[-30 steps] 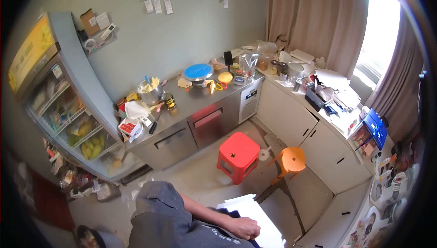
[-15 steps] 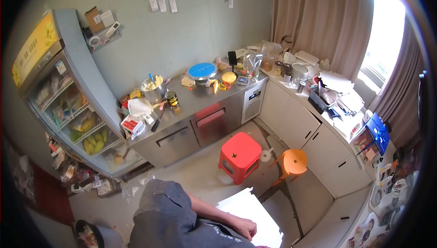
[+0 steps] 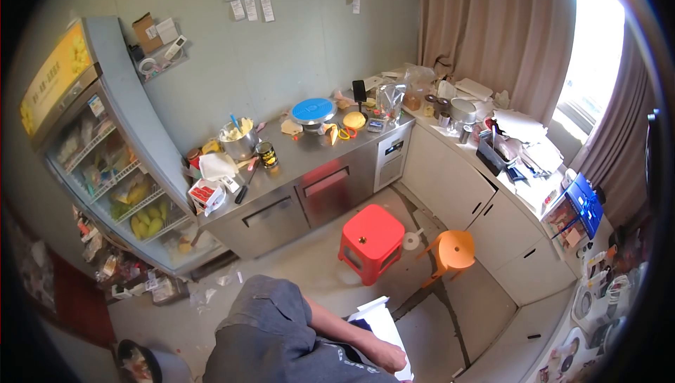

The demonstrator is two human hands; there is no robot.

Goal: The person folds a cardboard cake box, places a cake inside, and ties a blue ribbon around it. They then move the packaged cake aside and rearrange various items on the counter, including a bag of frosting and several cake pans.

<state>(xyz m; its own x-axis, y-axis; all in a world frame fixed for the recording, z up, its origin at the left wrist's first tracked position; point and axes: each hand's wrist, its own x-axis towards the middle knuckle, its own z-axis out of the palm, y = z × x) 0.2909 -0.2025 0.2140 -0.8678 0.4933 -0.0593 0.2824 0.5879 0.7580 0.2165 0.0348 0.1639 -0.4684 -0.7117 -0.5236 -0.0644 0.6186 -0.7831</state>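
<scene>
My left arm, in a dark grey sleeve, comes in at the bottom of the head view. At its end my left hand (image 3: 389, 358) is closed, with its fingers curled down at the edge of a piece of white cardboard (image 3: 383, 323). The cardboard has a folded flap at its upper end, and its lower part is hidden behind my forearm and the frame edge. A dark patch shows between the cardboard and my arm. My right hand is out of view.
Ahead on the floor stand a red stool (image 3: 373, 225) and an orange stool (image 3: 455, 248). A steel counter (image 3: 281, 190) holds a pot, a can, a blue-topped turntable and scissors. A glass-door fridge (image 3: 133, 172) is at left, a bin (image 3: 165, 365) below it; white cabinets (image 3: 450, 179) line the right.
The white cardboard has turned and shows a narrower face, with its flap raised. My left hand has shifted slightly to the right with it.
</scene>
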